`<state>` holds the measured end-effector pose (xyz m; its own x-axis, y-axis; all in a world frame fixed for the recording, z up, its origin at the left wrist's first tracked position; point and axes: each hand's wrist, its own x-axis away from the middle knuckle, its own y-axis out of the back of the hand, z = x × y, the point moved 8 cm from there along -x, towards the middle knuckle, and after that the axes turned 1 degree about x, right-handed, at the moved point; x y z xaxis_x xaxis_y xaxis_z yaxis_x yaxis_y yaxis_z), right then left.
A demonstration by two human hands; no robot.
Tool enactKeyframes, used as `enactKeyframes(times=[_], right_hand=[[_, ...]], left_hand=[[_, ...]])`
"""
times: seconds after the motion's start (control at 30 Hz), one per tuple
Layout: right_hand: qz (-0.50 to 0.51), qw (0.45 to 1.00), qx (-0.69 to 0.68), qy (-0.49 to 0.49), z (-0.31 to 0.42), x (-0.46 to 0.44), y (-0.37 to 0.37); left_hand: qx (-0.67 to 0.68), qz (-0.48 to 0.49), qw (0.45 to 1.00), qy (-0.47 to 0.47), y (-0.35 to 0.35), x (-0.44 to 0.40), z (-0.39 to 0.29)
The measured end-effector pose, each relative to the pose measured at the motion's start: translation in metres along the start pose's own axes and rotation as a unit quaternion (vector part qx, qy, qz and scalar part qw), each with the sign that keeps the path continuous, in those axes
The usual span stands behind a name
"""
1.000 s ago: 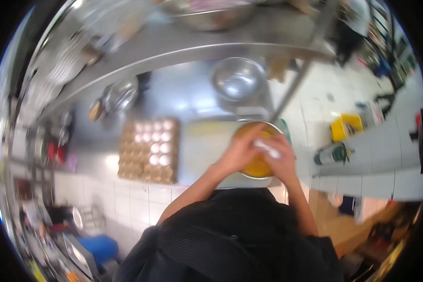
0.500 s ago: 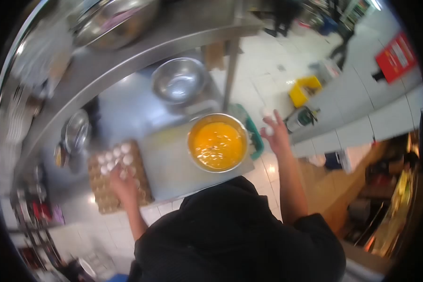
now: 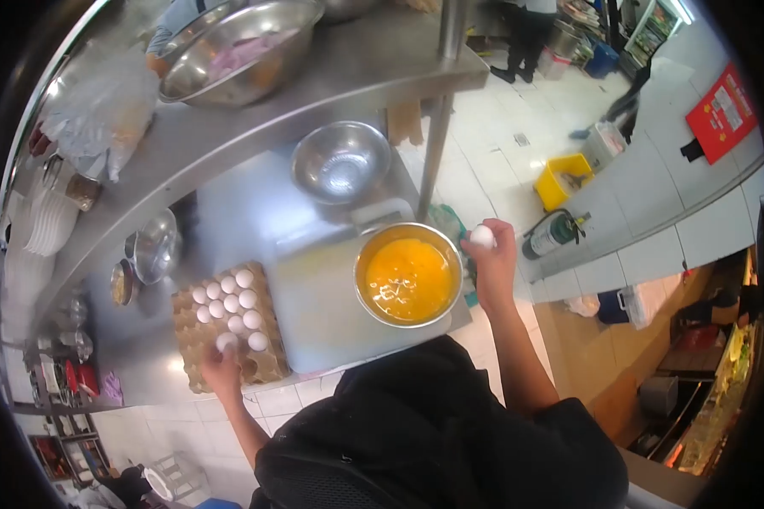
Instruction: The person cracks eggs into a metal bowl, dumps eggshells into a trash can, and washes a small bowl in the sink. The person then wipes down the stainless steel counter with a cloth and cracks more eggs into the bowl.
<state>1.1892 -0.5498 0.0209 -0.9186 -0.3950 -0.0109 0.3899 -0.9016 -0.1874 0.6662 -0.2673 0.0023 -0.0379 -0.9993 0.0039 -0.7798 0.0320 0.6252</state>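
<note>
A brown egg carton [image 3: 193, 341] lies on the steel counter at the left, with several white eggs in its far and right cells. My left hand [image 3: 221, 371] is at the carton's near side, its fingers closed on a white egg [image 3: 227, 341]. On the right, beside the bowl, my right hand [image 3: 494, 261] holds another white egg or shell [image 3: 483, 237]; whether it is whole cannot be told. Between the hands, a steel bowl [image 3: 359, 293] stands on the white cutting board [image 3: 314, 318] with yellow-orange beaten-looking egg [image 3: 408, 280] inside.
An empty steel bowl [image 3: 341, 161] stands behind the board. The raised steel shelf [image 3: 348, 85] crosses the back, carrying a large bowl [image 3: 229, 59] and a plastic bag [image 3: 102, 119]. A green container [image 3: 446, 222] sits behind the egg bowl. A person's legs [image 3: 525, 38] show far off.
My hands have parted from over the bowl. The left went to the carton and now grips an egg; the right moved to the bowl's right side. The view has turned.
</note>
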Motion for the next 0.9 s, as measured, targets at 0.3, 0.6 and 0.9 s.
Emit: enactKeyframes(times=[0.3,0.6,0.9], right_hand=[[0.226,0.961,0.023,0.160,0.080,0.078,-0.096],[0.298,0.820,0.335,0.356,0.066,0.084,-0.105],[0.148,0.976,-0.104,-0.117,-0.001,0.034,-0.053]], left_hand=[[0.469,0.377,0.799,-0.011,-0.182,0.075,-0.176],[0.460,0.488,0.735,-0.094,-0.253,0.132,-0.250],[0.430,0.470,0.771,-0.009,-0.269,0.124,-0.217]])
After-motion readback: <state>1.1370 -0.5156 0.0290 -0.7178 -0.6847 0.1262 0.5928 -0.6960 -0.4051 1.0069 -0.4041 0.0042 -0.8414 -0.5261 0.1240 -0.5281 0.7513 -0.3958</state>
